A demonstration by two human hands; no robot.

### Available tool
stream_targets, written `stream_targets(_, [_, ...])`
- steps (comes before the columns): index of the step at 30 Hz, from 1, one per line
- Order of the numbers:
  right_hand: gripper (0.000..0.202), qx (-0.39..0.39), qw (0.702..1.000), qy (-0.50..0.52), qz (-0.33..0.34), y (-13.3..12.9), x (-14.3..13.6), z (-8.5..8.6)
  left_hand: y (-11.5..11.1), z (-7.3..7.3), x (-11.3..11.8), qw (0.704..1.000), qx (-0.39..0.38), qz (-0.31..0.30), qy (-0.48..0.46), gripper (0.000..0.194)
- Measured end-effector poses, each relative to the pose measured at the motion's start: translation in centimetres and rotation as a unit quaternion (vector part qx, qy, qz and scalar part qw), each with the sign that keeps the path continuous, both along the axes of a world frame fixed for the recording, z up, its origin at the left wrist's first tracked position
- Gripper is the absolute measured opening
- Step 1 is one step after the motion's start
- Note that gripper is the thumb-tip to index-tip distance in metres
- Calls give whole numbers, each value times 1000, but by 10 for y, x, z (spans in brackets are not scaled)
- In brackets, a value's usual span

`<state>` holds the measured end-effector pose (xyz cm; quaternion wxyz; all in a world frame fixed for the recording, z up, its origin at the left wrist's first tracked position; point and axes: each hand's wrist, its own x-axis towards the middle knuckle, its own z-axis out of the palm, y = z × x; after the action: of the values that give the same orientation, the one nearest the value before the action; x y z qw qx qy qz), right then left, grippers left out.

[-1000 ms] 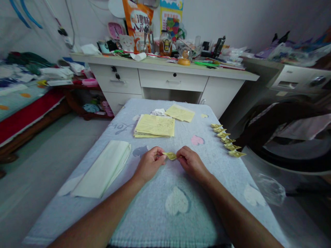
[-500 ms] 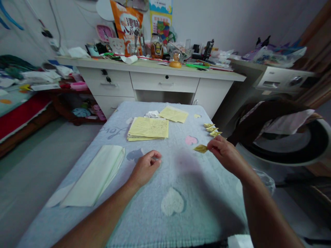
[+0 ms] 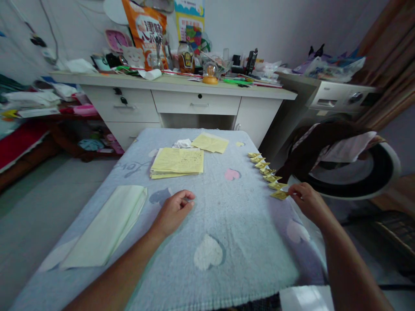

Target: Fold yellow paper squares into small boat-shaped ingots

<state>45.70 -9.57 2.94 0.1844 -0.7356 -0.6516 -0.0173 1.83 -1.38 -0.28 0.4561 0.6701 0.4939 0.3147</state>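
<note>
My right hand (image 3: 307, 202) is at the right edge of the cloth-covered table (image 3: 240, 259), pinching one tip of a small folded yellow paper piece (image 3: 279, 195). That piece lies at the near end of a slanting row of several similar folded paper pieces (image 3: 262, 165). My left hand (image 3: 175, 211) rests on the cloth left of the middle, fingers loosely bent, thumb apart, and nothing in it. Beyond it sits a stack of yellow paper sheets (image 3: 177, 161) with writing on top. To its left is a folded pale green-white sheet bundle (image 3: 105, 226).
Behind the stack lie a loose yellow sheet (image 3: 210, 142) and crumpled white tissue (image 3: 182, 144). A cluttered white desk (image 3: 194, 97) stands at the far side. On the right is a washing machine (image 3: 337, 97) with its round door (image 3: 391, 168) open and dark cloth hanging out.
My right hand has moved right and toward me, bringing the folded yellow paper to the near end of the row. My left hand stays on the cloth. The view has shifted slightly right.
</note>
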Motion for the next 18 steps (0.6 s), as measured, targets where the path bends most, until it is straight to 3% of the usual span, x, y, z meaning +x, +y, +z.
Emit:
stream_targets(11, [22,10,999,24,-19,-1,2,-6,1,0,-1,1000,-6,-3,-2,22])
stream_targets(14, [23,17,999,16,-40,-2,-3,3,1,-1,0,1000,-5,-4,3,22])
stream_targets(18, [19,57,997,13,-44,1,-30,29,1,0,0,1000,-1,-8,15,21])
